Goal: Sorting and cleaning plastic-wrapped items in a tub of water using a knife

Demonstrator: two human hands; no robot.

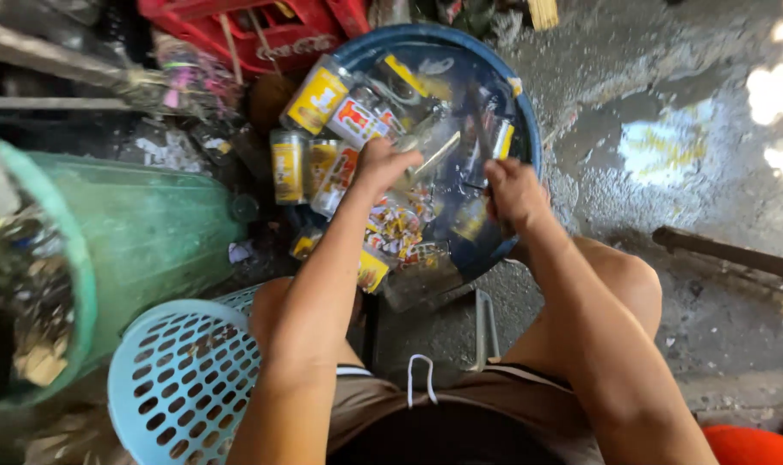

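Over the blue basin, left hand gripping a clear bottle, right hand clenched, contents indiscernible.

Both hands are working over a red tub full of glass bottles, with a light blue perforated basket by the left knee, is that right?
Not quite: the tub is blue, as the head view shows. Both the left hand and right hand work over its bottles, the light blue basket by the left knee.

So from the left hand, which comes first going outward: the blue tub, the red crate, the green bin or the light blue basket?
From the left hand, in the head view:
1. Blue tub: the hand is over it.
2. Red crate: up and left, beyond the tub.
3. Green bin and light blue basket, left and lower left: too close to call.
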